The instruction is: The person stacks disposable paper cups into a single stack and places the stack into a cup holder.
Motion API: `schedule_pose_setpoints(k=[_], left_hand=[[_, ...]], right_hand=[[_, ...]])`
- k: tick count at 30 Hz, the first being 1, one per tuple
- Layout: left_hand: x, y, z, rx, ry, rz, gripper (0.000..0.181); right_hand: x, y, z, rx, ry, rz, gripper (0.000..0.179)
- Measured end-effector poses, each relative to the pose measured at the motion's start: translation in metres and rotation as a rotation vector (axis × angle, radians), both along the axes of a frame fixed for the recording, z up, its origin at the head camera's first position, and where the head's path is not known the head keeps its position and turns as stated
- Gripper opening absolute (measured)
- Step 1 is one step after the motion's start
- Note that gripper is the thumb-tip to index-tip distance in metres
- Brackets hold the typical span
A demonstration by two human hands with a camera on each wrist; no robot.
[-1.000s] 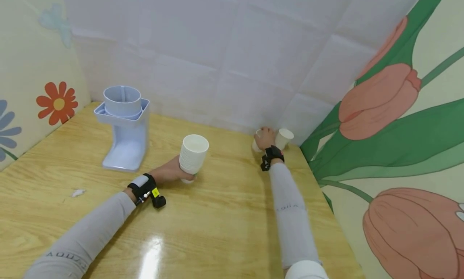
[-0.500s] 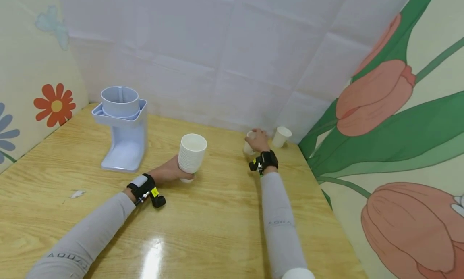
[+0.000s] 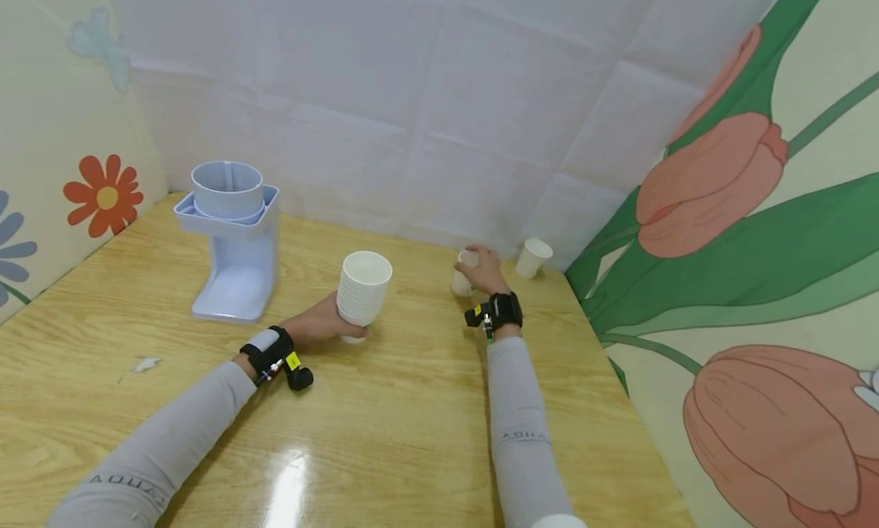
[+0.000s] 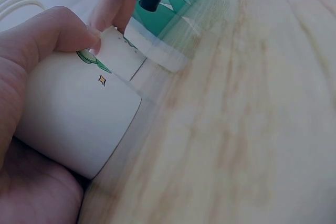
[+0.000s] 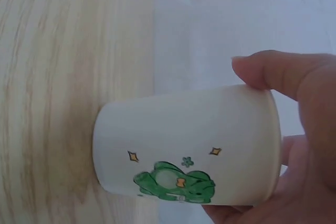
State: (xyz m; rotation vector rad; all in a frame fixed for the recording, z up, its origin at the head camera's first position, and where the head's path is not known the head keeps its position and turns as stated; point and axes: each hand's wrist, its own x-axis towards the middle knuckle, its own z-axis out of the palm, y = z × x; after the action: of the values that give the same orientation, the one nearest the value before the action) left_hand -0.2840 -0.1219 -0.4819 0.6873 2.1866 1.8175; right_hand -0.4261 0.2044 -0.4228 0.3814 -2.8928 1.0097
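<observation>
In the head view my left hand (image 3: pixel 319 322) grips a stack of nested white paper cups (image 3: pixel 365 288) low down, near the table's middle. The lowest cup of that stack (image 4: pixel 79 103) fills the left of the left wrist view, with a green print and a small star below my thumb. Farther right, toward the back wall, my right hand (image 3: pixel 486 270) holds a single white paper cup (image 3: pixel 462 282) by its rim end. Seen from the right wrist, this cup (image 5: pixel 178 145) has a green cartoon animal and yellow stars, with thumb and fingers at its rim.
Another white paper cup (image 3: pixel 533 259) stands upright at the back right corner, right of my right hand. A light blue plastic stand (image 3: pixel 236 261) with a round holder on top is at the back left. Fabric-covered walls border the wooden table (image 3: pixel 384 429).
My right hand has moved left, away from the corner cup, and the cup it holds has shifted left with it. My left hand and the stack stay nearly in place.
</observation>
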Motion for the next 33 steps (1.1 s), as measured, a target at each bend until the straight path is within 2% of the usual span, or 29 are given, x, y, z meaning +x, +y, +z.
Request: schedule_pose_setpoints(k=[8, 17, 24, 33], left_hand=[[-0.002, 0.0, 0.0, 0.007, 0.02, 0.01, 0.075], [-0.002, 0.0, -0.002, 0.001, 0.014, 0.004, 0.073], [-0.003, 0.0, -0.002, -0.006, 0.011, 0.005, 0.076], [-0.003, 0.0, -0.003, 0.011, 0.032, -0.005, 0.075]], right_hand=[[0.001, -0.012, 0.011, -0.022, 0.019, 0.132, 0.057], [0.023, -0.035, 0.033, -0.01, 0.084, 0.233, 0.058], [0.044, -0.054, 0.058, -0.046, 0.205, 0.277, 0.054], [0.075, -0.078, 0.083, -0.183, 0.419, 0.386, 0.048]])
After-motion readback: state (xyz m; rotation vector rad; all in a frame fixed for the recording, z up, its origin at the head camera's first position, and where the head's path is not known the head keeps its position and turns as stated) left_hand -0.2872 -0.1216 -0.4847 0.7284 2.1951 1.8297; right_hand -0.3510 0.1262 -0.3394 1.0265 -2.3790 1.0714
